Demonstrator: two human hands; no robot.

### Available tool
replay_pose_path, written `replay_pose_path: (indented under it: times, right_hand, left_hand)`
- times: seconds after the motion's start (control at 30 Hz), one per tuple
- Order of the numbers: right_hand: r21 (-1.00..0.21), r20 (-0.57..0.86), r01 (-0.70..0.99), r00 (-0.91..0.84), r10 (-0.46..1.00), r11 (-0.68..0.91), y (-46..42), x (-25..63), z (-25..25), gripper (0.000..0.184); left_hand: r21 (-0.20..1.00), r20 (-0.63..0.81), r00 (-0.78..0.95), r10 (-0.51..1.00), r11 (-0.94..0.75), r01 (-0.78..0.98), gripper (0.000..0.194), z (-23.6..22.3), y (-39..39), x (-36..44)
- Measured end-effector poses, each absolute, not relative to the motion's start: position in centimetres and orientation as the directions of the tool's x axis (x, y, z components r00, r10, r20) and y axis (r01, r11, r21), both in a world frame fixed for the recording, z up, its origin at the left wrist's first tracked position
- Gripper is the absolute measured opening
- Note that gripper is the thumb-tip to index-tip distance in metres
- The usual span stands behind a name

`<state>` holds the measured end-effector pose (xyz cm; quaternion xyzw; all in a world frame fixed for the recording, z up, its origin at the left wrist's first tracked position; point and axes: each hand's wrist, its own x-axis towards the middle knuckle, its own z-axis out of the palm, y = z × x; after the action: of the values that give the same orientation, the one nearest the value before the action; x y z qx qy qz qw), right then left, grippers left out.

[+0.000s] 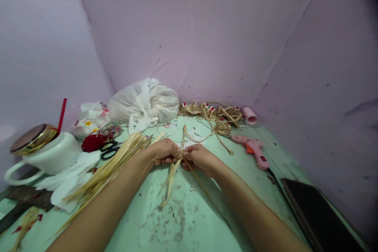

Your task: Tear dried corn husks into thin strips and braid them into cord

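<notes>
My left hand (165, 151) and my right hand (199, 159) meet near the middle of the table, both pinching a thin braid (183, 136) of dried plant fibre. The braided end points away from me. Loose pale strips (170, 189) hang toward me from under my left fingers, and a longer strip (203, 187) trails from my right fingers down to the right. Beside my left forearm lies a bundle of dried straw-coloured strips (118, 161), partly covered by the arm. The fingertips hide the exact point of the grip.
A pink glue gun (251, 147) and a dark phone-like slab (315, 212) lie right. At the back are a white plastic bag (144, 102), coiled braided cord (224, 116) and a pink spool (249, 116). Black scissors (110, 151), red yarn (93, 141) and a white mug (56, 155) stand left.
</notes>
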<state>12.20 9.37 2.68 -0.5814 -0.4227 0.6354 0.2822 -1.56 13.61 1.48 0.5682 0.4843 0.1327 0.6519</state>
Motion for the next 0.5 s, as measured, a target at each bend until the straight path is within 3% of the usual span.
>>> replay_pose_path:
  times: [0.27, 0.5]
  right_hand:
    - [-0.902, -0.406, 0.221, -0.135, 0.904, -0.372, 9.3, 12.0, 2.6, 0.015]
    - [-0.873, -0.395, 0.342, -0.072, 0.916, -0.349, 9.7, 12.2, 1.0, 0.015]
  left_hand:
    - [0.881, -0.448, 0.490, 0.748, 0.278, 0.382, 0.008, 1.5, 13.7, -1.8]
    - [0.799, -0.487, 0.445, 0.751, 0.178, 0.575, 0.010, 1.8, 13.4, -2.0]
